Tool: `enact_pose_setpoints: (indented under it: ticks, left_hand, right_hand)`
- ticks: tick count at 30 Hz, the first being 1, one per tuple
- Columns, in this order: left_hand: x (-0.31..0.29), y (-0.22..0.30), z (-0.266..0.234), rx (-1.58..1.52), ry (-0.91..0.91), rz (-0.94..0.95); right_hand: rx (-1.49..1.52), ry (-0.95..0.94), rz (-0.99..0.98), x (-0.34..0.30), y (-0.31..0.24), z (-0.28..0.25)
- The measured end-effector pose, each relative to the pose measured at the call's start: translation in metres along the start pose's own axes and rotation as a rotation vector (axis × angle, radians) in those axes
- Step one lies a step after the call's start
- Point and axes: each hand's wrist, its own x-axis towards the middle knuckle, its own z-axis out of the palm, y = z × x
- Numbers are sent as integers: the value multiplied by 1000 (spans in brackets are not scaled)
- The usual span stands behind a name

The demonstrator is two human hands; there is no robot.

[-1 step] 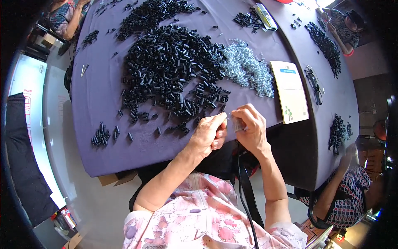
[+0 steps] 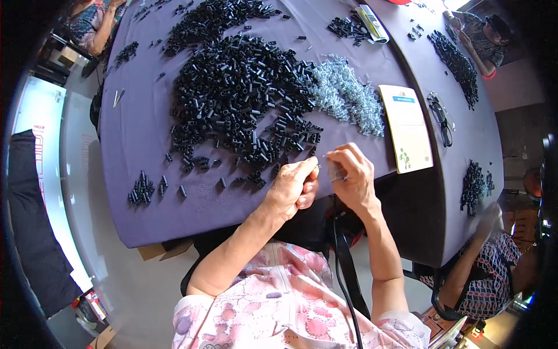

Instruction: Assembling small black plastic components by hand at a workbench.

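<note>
My left hand (image 2: 295,185) is closed in a pinch near the table's front edge. A tiny clear-silver piece (image 2: 319,166) pokes out by its thumb tip. Just to the right, my right hand (image 2: 356,177) is curled, with a greyish, see-through item (image 2: 336,171) under its fingers, its kind unclear. A small gap separates the two hands. Beyond them spreads a large heap of short black tubes (image 2: 232,93). Touching its right side is a pile of small clear-silver pieces (image 2: 349,96), similar in look to the one at my left fingertips.
A purple cloth covers the table (image 2: 145,215). A small group of black tubes (image 2: 141,189) lies at the left. On the right are a yellow-white booklet (image 2: 405,131) and eyeglasses (image 2: 443,122). A black cable (image 2: 343,264) hangs before me. Other people sit around the tables.
My right hand has shifted slightly up and to the right, widening the gap between the hands. My left hand stays in place.
</note>
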Motion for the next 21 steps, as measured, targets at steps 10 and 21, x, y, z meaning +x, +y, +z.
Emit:
enact_pose_setpoints:
  ticks: [10, 21]
  left_hand:
    - [-8, -7, -11, 181, 89, 282]
    - [-64, -7, -40, 893, 395, 765]
  right_hand:
    - [-190, 43, 265, 13, 17, -11]
    - [883, -361, 348, -8, -53, 37]
